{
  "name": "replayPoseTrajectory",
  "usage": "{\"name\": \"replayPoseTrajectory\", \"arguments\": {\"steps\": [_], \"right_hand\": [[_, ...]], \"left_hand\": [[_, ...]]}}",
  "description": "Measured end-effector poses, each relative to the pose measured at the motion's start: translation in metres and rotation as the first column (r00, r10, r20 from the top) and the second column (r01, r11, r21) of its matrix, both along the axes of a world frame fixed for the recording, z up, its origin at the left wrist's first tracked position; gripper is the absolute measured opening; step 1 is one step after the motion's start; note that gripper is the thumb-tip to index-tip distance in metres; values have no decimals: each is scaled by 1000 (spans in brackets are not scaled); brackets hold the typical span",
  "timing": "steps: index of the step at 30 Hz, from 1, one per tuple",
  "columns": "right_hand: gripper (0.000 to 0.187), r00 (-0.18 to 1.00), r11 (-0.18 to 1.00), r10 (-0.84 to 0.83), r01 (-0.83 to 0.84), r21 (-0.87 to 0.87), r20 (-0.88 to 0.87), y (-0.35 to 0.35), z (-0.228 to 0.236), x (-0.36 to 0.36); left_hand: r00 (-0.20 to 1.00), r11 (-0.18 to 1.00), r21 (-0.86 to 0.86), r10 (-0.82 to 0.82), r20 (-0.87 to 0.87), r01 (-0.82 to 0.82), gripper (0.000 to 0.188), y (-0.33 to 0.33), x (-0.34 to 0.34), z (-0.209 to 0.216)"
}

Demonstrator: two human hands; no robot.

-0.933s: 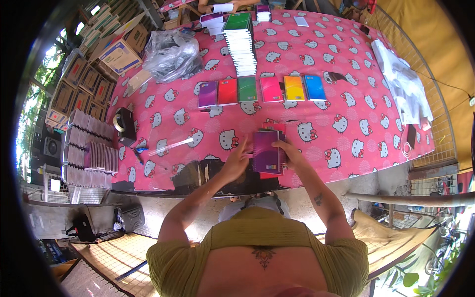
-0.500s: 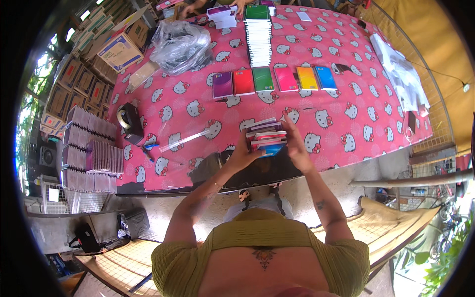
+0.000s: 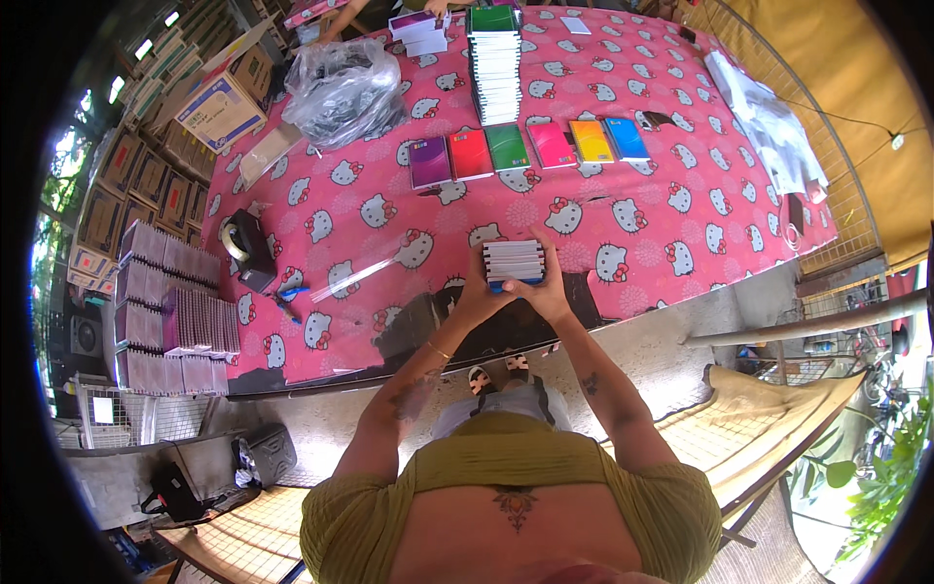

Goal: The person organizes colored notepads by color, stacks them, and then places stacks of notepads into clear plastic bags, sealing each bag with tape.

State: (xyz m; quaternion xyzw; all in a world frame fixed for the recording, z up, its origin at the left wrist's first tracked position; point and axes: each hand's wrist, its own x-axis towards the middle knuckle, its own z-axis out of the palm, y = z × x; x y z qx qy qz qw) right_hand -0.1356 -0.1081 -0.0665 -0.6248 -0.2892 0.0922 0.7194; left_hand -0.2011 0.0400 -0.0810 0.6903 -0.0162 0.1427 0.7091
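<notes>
Both my hands hold a small stack of notebooks over the near edge of the table. Its pale page edges face up, and a bit of blue cover shows at the bottom. My left hand wraps the left side, while my right hand grips the right side with its thumb across the near end. Farther off lies a row of single notebooks: purple, red, green, pink, yellow and blue. Behind them rises a tall notebook stack with a green cover on top.
A tape dispenser and blue pen lie left on the pink tablecloth. Spiral notebook stacks stand at the left edge. Beyond are a clear plastic bag and cartons. Another person's hand shows at the far side.
The fanned, uneven notebooks in my hands are now squared into an even stack with page edges up. My right hand has closed in around them. The view has shifted slightly.
</notes>
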Motion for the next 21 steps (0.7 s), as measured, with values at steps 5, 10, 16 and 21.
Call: {"name": "replayPoseTrajectory", "arguments": {"steps": [5, 10, 16, 21], "right_hand": [[105, 998, 999, 32, -30, 36, -46, -1, -8, 11], [97, 994, 995, 72, -77, -57, -81, -11, -12, 10], [84, 983, 982, 142, -155, -111, -121, -12, -23, 12], [81, 970, 972, 205, -217, -89, -127, -21, -22, 29]], "left_hand": [[999, 1000, -29, 14, 39, -13, 81, -7, 4, -12], [1000, 997, -81, 13, 6, -13, 79, -13, 1, -23], [980, 996, 81, -13, -200, 30, 100, 4, -10, -26], [987, 599, 794, 161, 8, -104, 101, 0, -6, 128]]}}
